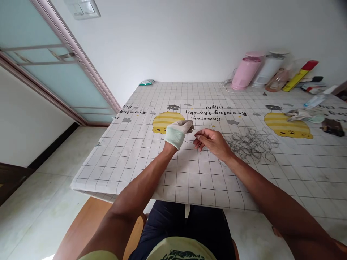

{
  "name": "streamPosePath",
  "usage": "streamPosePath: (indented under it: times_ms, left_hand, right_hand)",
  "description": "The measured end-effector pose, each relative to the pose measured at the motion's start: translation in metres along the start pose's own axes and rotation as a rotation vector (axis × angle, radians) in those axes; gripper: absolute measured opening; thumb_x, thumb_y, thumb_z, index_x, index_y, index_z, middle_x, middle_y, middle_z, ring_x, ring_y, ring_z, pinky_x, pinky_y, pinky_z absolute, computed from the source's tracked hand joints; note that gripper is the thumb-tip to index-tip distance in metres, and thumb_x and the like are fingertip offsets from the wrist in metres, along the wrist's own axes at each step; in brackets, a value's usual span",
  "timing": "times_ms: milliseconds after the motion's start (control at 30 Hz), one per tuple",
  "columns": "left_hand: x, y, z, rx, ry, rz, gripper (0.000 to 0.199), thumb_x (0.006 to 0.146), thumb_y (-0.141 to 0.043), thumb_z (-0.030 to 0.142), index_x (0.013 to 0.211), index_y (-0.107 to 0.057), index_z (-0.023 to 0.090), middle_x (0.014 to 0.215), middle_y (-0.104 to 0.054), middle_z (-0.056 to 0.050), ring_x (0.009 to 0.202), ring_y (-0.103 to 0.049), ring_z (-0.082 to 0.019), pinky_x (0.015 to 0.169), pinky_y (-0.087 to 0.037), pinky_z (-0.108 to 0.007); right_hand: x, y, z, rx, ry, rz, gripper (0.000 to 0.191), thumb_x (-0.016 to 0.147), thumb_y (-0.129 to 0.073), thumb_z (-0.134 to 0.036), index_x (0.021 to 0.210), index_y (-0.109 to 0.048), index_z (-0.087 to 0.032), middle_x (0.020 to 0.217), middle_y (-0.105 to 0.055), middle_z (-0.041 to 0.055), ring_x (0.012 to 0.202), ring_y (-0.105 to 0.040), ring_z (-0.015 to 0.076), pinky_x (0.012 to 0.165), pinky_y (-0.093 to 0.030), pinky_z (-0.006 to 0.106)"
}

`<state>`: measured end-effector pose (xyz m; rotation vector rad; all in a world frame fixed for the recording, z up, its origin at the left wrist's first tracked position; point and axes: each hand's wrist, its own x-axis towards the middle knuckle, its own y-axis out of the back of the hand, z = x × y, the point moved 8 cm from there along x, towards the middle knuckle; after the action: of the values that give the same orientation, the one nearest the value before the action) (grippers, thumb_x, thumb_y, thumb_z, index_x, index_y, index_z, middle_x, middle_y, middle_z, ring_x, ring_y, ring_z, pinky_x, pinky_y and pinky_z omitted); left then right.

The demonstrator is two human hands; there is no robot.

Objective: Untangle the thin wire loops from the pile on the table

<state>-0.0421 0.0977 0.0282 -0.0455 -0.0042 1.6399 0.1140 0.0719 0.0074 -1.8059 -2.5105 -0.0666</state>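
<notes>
My left hand (pixel 181 131), in a white knitted glove with a pale green cuff, is closed with its fingertips pinched together over the tablecloth. Close by on its right, my bare right hand (pixel 210 142) has thumb and forefinger pinched, the other fingers loosely curled. A thin dark strand (pixel 189 142) curves between the two hands; its ends disappear in the fingers. Just beyond my right wrist lies a loose tangled heap of thin dark wire-like loops (pixel 251 144), whose material is too fine to make out.
The checked tablecloth (pixel 130 173) covers the table. Along the wall stand a pink cylinder (pixel 246 71), a white cylinder (pixel 269 68) and a yellow box with a red end (pixel 299 76). A second glove (pixel 300 115) and a clear bottle (pixel 320 97) lie at right; a green packet (pixel 146 82) sits far left.
</notes>
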Motion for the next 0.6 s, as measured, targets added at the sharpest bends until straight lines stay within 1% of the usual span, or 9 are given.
streamPosePath:
  times_ms: [100,200,267,333,400,467,533,600]
  left_hand:
    - [0.000,0.005,0.004,0.041,-0.006,0.000,0.032,0.090,-0.069,0.047,0.097,-0.077,0.017,0.099,-0.079,-0.010,0.086,-0.074,-0.020,0.082,-0.058,-0.030]
    - [0.000,0.008,0.002,0.042,0.030,-0.014,0.043,0.090,-0.068,0.058,0.096,-0.075,0.016,0.100,-0.079,-0.013,0.085,-0.074,-0.023,0.080,-0.058,-0.032]
    - [-0.001,0.004,-0.005,0.017,0.088,-0.069,0.049,0.088,-0.069,0.062,0.098,-0.074,0.014,0.096,-0.078,-0.014,0.080,-0.073,-0.023,0.077,-0.058,-0.034]
    - [-0.004,-0.006,-0.015,0.000,0.167,-0.173,0.052,0.086,-0.072,0.062,0.099,-0.073,0.012,0.091,-0.077,-0.015,0.073,-0.071,-0.022,0.073,-0.057,-0.035]
    - [-0.008,-0.019,-0.026,-0.008,0.233,-0.290,0.047,0.084,-0.077,0.056,0.098,-0.073,0.011,0.086,-0.077,-0.015,0.067,-0.069,-0.020,0.070,-0.056,-0.035]
    - [-0.011,-0.031,-0.034,-0.044,0.272,-0.369,0.036,0.084,-0.081,0.045,0.093,-0.073,0.011,0.083,-0.075,-0.012,0.062,-0.066,-0.017,0.069,-0.055,-0.033]
    - [-0.012,-0.039,-0.039,-0.097,0.298,-0.405,0.024,0.087,-0.078,0.034,0.085,-0.072,0.011,0.076,-0.072,-0.009,0.058,-0.063,-0.013,0.065,-0.053,-0.029]
    - [-0.011,-0.043,-0.042,-0.119,0.316,-0.409,0.018,0.090,-0.072,0.025,0.078,-0.069,0.012,0.070,-0.068,-0.006,0.054,-0.061,-0.011,0.062,-0.051,-0.026]
  right_hand:
    - [0.000,0.008,-0.003,0.022,-0.006,0.077,0.024,0.091,-0.076,-0.040,0.097,-0.069,-0.018,0.080,-0.075,0.0075,0.064,-0.072,0.0193,0.054,-0.058,0.030]
    - [0.001,0.021,-0.006,0.026,-0.003,0.152,0.022,0.090,-0.076,-0.038,0.095,-0.068,-0.018,0.079,-0.075,0.0080,0.063,-0.072,0.0195,0.053,-0.058,0.030]
    - [0.002,0.030,-0.008,0.013,0.013,0.192,0.021,0.090,-0.075,-0.038,0.095,-0.068,-0.018,0.079,-0.076,0.0084,0.064,-0.072,0.0197,0.052,-0.058,0.030]
    - [0.003,0.036,-0.009,0.002,0.031,0.217,0.021,0.091,-0.074,-0.038,0.096,-0.067,-0.019,0.081,-0.077,0.0089,0.065,-0.073,0.0199,0.053,-0.058,0.030]
    - [0.004,0.039,-0.009,0.001,0.040,0.235,0.020,0.091,-0.073,-0.037,0.096,-0.067,-0.019,0.081,-0.077,0.0089,0.066,-0.073,0.0200,0.053,-0.059,0.030]
    - [0.004,0.039,-0.009,0.003,0.036,0.237,0.019,0.091,-0.073,-0.037,0.095,-0.067,-0.019,0.080,-0.077,0.0083,0.066,-0.073,0.0200,0.054,-0.059,0.030]
    - [0.004,0.036,-0.009,-0.025,0.023,0.219,0.020,0.091,-0.073,-0.038,0.095,-0.068,-0.019,0.080,-0.077,0.0082,0.066,-0.073,0.0201,0.053,-0.058,0.030]
    - [0.003,0.033,-0.010,-0.099,0.012,0.197,0.022,0.093,-0.072,-0.041,0.093,-0.069,-0.019,0.083,-0.078,0.0089,0.067,-0.073,0.0204,0.051,-0.057,0.029]
